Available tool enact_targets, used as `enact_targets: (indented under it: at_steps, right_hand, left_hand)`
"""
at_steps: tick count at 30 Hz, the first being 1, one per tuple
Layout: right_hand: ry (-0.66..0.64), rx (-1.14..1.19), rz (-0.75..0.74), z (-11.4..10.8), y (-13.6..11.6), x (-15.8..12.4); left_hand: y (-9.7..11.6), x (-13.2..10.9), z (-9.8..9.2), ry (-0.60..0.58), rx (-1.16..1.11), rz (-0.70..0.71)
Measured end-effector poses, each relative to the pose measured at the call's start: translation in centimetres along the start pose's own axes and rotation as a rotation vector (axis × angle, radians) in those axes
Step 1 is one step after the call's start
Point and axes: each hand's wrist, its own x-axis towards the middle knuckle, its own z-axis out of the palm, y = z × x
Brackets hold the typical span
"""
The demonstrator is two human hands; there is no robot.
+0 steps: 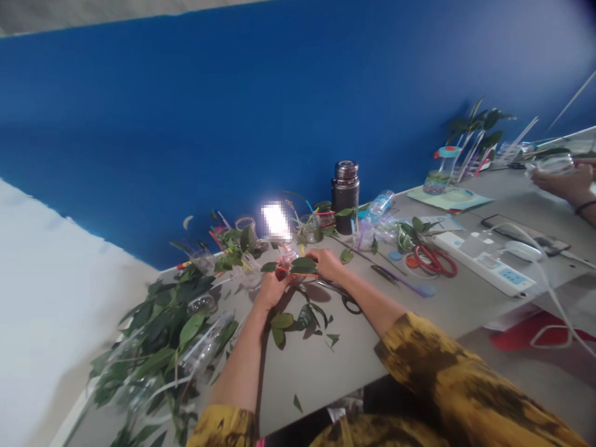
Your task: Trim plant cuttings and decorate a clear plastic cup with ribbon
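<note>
My left hand (272,290) is closed at the middle of the table, its fingers curled beside a thin orange strip (305,275) that looks like a drinking straw. Green leaves (303,266) lie across the space between my hands. My right hand (327,266) is closed at the other side of these leaves, fingertips bent inward. A clear plastic piece (289,252) stands just behind the fingers. What exactly each hand grips is hidden by leaves and blur. Black-handled scissors (351,304) lie under my right forearm. Cut leaves (282,321) are scattered in front of my hands.
A leafy heap with plastic bottles (190,329) covers the left side. Behind are a bright screen (275,221) and dark thermos (346,198). Rightward lie red-handled scissors (435,261), a power strip (484,264) and a phone (526,234). Another person's hand (561,183) holds a clear cup.
</note>
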Motion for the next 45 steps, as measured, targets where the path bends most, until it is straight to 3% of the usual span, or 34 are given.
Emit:
enact_targets:
  at_steps: [7,15,21,45]
  right_hand:
    - [-0.023,-0.061,-0.011,-0.3,-1.0,-0.2]
    - [-0.038,-0.154,0.050,-0.3,-1.9,-0.7]
    - [-0.039,-0.207,0.066,-0.3,-2.4,-1.1]
    - [0.013,-0.084,0.021,0.0,-0.8,-0.3]
  left_hand:
    - [0.4,-0.1,-0.2,-0.023,0.006,-0.038]
    - [-0.6,0.2,-0.3,0.001,-0.018,-0.065]
    - [-0.4,0.2,-0.1,-0.055,-0.104,-0.047]
    - [0.5,-0.3,-0.2,-0.021,-0.059,-0.078]
